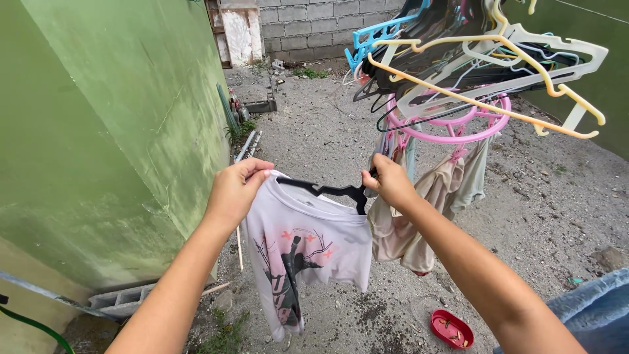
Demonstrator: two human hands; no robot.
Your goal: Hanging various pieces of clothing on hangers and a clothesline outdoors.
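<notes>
Head view: the pale printed shirt (304, 252) is half-threaded on a black hanger (327, 190). Its collar is pinched by the left hand (236, 190); the hanger is gripped by the right hand (388, 180). Slippage onto the gravel ground (524, 210) is judged possible if the collar pinch loosens.

left: green wall (118, 131) close | above right: hangers (472, 59) crowd | below: gravel ground (341, 131) open

White printed tee (308, 255) hangs limp, half on black hanger (327, 191), collar stretched
</notes>
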